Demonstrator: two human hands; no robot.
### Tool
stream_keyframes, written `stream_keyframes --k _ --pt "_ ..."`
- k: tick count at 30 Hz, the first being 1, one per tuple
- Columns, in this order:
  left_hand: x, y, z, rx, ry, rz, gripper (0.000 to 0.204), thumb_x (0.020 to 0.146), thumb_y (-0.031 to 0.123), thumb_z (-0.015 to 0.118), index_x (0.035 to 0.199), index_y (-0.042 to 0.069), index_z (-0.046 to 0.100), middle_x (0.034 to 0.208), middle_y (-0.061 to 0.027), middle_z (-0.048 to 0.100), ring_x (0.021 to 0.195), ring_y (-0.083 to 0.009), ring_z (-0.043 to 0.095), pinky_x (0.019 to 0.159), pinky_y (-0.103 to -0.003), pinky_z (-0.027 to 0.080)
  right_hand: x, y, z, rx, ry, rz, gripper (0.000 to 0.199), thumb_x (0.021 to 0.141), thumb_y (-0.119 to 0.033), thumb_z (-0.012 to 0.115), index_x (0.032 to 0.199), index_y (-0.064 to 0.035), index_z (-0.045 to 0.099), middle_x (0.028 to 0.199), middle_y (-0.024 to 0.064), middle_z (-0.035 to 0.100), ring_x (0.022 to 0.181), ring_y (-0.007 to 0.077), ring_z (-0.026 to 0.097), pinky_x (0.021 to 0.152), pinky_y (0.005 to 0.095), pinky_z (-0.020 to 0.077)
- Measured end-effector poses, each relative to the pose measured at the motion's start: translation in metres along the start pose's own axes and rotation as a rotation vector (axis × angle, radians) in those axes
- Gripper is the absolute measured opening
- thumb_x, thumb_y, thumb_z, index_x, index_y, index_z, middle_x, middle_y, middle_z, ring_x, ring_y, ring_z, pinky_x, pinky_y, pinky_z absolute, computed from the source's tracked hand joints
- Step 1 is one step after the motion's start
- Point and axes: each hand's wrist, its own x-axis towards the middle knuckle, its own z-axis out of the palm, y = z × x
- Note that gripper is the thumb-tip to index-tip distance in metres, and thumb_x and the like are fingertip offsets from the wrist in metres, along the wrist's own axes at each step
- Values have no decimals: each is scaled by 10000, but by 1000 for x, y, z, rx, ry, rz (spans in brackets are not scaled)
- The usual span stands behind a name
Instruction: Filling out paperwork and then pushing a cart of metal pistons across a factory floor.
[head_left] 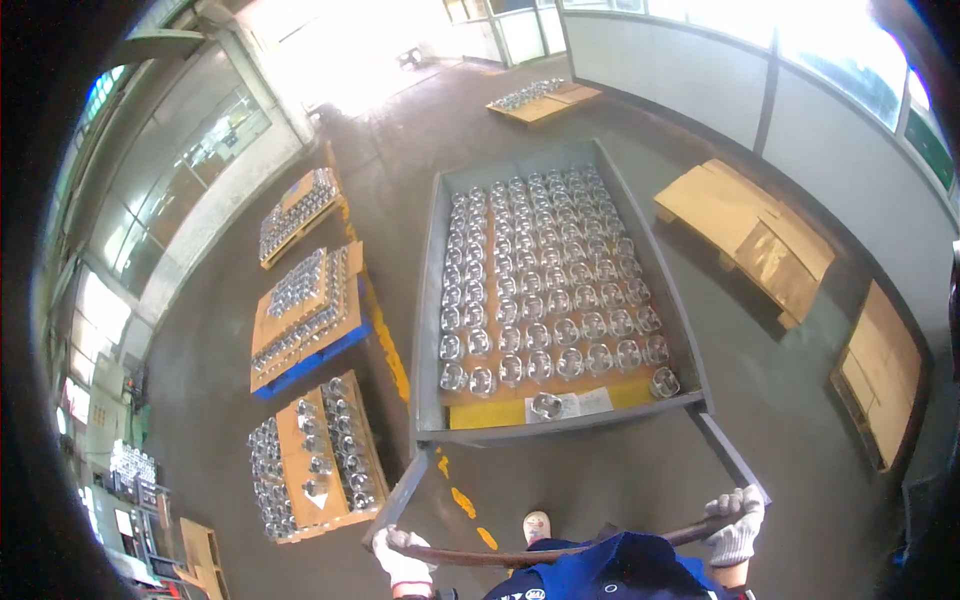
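Observation:
A grey metal cart stands in front of me, its flat bed lined with brown cardboard. Rows of shiny metal pistons stand on the bed. At the near edge, one piston rests on a white paper sheet over a yellow strip. Two grey struts run back to a brown handle bar across my waist. White-gloved, my left hand is closed round the bar's left end. My right hand, also gloved, wraps its right end. Undersides of both grips are hidden.
Left of the cart, beyond a yellow floor line, lie several cardboard-covered pallets with pistons, one on a blue pallet. Cardboard-topped pallets lie to the right, near a grey wall. Another pallet with pistons is farther ahead.

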Motion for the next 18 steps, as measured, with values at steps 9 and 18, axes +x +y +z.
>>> stream_keyframes --k 9,18 --pt "-112 -7 72 -167 150 -133 273 839 276 438 600 181 344 458 54 240 389 -92 199 377 -246 222 14 -72 58 -140 -34 -87 351 844 -271 501 568 -161 315 479 -47 251 401 104 268 414 266 300" --pt "-190 -3 98 -121 199 -119 277 852 308 403 621 154 386 485 34 339 426 -117 313 477 -282 364 5 -135 104 -165 -6 -58 370 851 -314 498 571 -165 308 480 -48 257 414 110 275 424 266 307"
